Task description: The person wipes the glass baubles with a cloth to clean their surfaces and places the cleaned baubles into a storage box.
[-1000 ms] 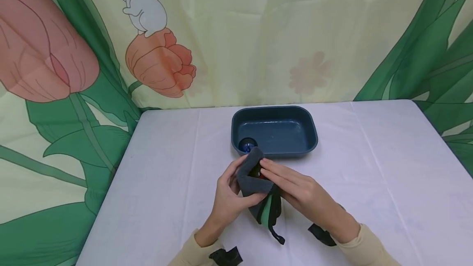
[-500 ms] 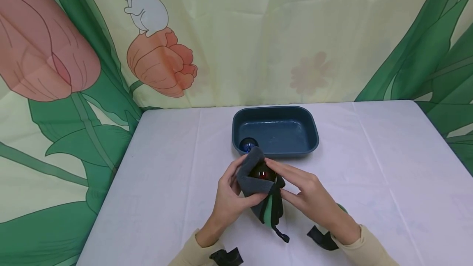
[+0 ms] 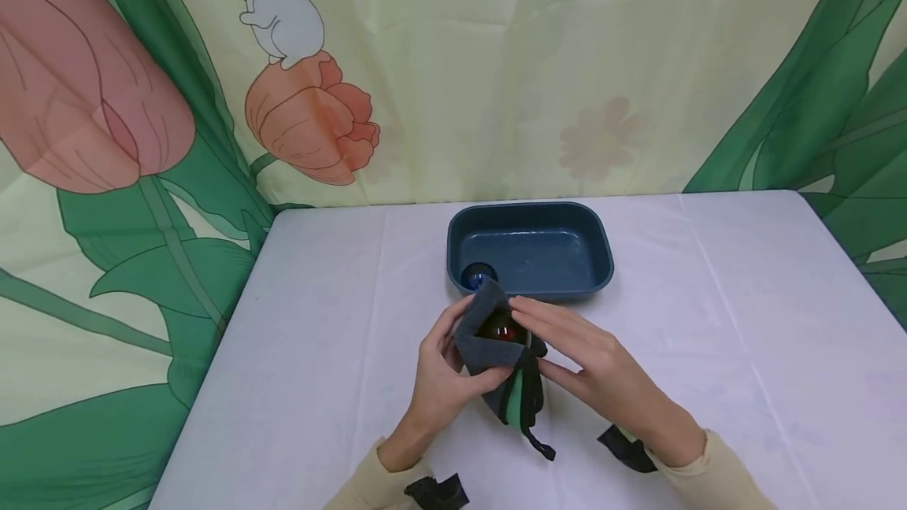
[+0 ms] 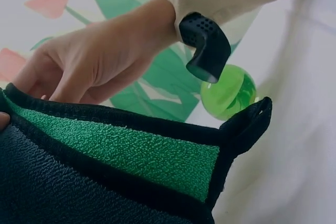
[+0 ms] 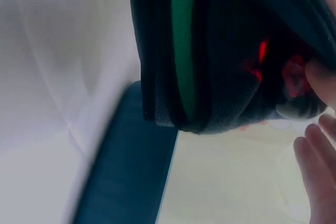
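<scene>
I am working over a white-covered table, with a blue tray standing on it just beyond the hands. In front of that, the grey-and-green towel is sitting folded open like a pocket, and I am judging the step to be handling the ball inside it. For that I am wanting even, light support from the cloth on every side, since a smooth, glossy ball is likely slipping if I squeeze at one point. I am also planning to work low and turn it slowly, so a drop is costing little.

The right hand is reaching in from its own side, wrist sloping up from the lower corner, its fingers long and fairly straight and standing wide of the thumb at the pocket's edge; how firmly they are pressing I cannot tell. The left hand is gripping the towel, thumb across the near fold, fingers curling behind the far side.

Among the smaller things, the dark red ball is lying inside the pocket, between the hands. A green ball is showing past the right wrist, and a blue ball is resting in the tray's near-left corner.
</scene>
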Available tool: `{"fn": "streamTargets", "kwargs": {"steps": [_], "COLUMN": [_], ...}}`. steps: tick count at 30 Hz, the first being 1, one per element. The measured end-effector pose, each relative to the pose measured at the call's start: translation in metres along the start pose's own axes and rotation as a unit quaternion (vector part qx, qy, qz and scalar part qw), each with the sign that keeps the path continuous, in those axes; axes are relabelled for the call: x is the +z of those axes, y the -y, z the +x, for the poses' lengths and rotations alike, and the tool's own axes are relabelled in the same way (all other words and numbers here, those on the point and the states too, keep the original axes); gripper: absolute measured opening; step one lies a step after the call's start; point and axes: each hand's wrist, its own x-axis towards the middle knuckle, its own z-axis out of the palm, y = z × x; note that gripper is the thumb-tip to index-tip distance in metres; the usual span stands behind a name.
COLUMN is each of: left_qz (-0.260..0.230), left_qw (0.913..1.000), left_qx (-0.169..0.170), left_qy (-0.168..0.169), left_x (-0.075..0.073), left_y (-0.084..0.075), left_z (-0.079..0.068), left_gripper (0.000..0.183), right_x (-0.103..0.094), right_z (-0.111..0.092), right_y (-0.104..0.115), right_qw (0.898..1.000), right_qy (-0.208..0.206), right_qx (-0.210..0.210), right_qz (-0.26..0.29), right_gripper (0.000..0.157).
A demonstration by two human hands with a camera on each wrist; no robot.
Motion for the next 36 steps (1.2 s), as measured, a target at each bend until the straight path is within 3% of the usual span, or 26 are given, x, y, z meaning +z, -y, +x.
{"fn": "streamTargets", "kwargs": {"steps": [5, 9, 13, 18, 20, 26, 29, 36], "left_qz": [-0.012, -0.013, -0.012, -0.010, -0.010, -0.012, -0.017, -0.028], "left_qw": [0.9999, 0.9999, 0.9997, 0.9996, 0.9996, 0.9995, 0.9992, 0.9992], "left_qx": [0.002, -0.009, -0.020, -0.025, -0.024, -0.020, -0.021, -0.020], "left_qy": [0.002, -0.004, -0.008, -0.010, -0.012, -0.023, -0.028, -0.019], "left_x": [0.0005, 0.0007, 0.0013, 0.0030, 0.0036, 0.0036, 0.0029, 0.0022], "left_y": [0.0000, -0.0008, -0.0024, -0.0016, -0.0010, -0.0002, -0.0003, 0.0015], "left_z": [0.0001, 0.0001, -0.0004, -0.0009, -0.0010, -0.0012, -0.0012, -0.0015], "left_gripper": [0.072, 0.073, 0.075, 0.076, 0.075, 0.072, 0.072, 0.073], "right_x": [0.0049, 0.0058, 0.0043, 0.0024, 0.0025, 0.0027, 0.0023, 0.0036], "right_z": [0.0040, 0.0037, 0.0024, 0.0032, 0.0031, 0.0019, 0.0018, 0.0017], "right_y": [-0.0018, -0.0019, -0.0002, 0.0009, 0.0005, 0.0012, 0.0019, -0.0005], "right_qw": [0.998, 0.998, 1.000, 0.993, 0.989, 0.987, 0.987, 0.995], "right_qy": [-0.020, -0.018, -0.005, -0.016, -0.018, 0.011, 0.033, 0.057], "right_qx": [-0.061, -0.054, -0.009, 0.087, 0.111, 0.139, 0.138, 0.061], "right_qz": [-0.007, -0.003, 0.019, 0.080, 0.093, 0.081, 0.072, 0.052], "right_gripper": [0.043, 0.042, 0.041, 0.072, 0.073, 0.076, 0.079, 0.073]}}
